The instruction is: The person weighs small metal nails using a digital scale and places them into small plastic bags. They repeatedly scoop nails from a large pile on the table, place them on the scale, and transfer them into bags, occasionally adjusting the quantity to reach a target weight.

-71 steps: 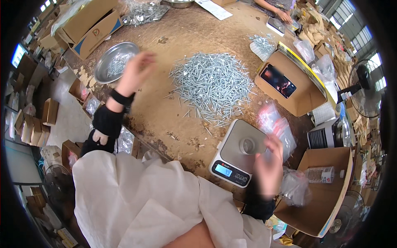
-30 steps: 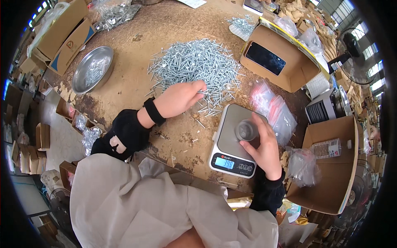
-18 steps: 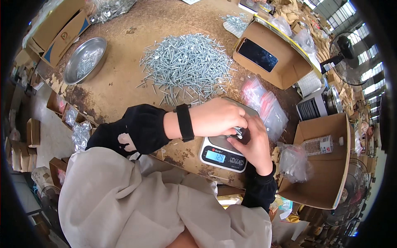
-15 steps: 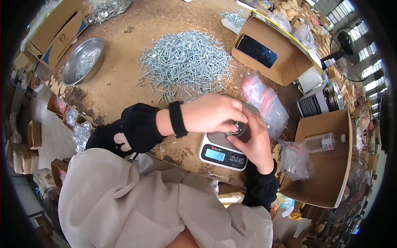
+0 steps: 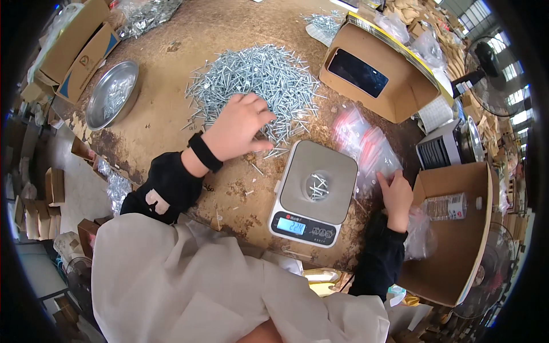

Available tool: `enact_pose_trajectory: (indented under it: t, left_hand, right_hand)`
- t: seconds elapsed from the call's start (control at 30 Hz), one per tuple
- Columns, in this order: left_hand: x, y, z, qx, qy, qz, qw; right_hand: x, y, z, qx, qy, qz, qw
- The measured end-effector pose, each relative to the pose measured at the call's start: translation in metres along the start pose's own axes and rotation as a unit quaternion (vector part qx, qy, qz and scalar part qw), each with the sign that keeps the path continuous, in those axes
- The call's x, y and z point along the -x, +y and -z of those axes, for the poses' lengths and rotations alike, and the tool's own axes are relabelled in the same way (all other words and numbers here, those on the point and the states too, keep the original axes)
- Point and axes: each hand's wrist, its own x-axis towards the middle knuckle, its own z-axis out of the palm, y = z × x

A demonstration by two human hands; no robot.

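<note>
Currently, the left hand [image 5: 234, 129], grip apart, is at the near side of the heaped silvery metal screws [image 5: 260, 77]; the right hand [image 5: 397, 199], grip state indeterminable, is at the near end of the clear red-striped plastic bags [image 5: 373, 147], right of the white-and-grey rectangular scale [image 5: 338, 166].

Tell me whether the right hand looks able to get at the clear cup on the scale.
Likely yes: the right hand is by the plastic bags beside the scale, nothing visible blocks the clear cup, and the left hand is at the fastener pile.
</note>
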Motion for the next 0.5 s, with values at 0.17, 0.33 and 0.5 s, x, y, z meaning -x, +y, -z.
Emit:
enact_pose_trajectory:
  t: [0.17, 0.33, 0.5]
  left_hand:
    - [0.004, 0.011, -0.01, -0.029, 0.007, -0.033, 0.999]
    - [0.004, 0.012, -0.011, -0.035, -0.027, -0.01, 0.999]
    - [-0.001, 0.007, -0.019, -0.056, -0.047, -0.02, 0.997]
  right_hand:
    - [-0.009, 0.013, -0.012, -0.064, -0.007, 0.034, 0.997]
    - [-0.009, 0.011, -0.007, -0.077, 0.003, 0.042, 0.996]
    - [-0.003, 0.018, -0.012, -0.068, 0.011, 0.042, 0.997]
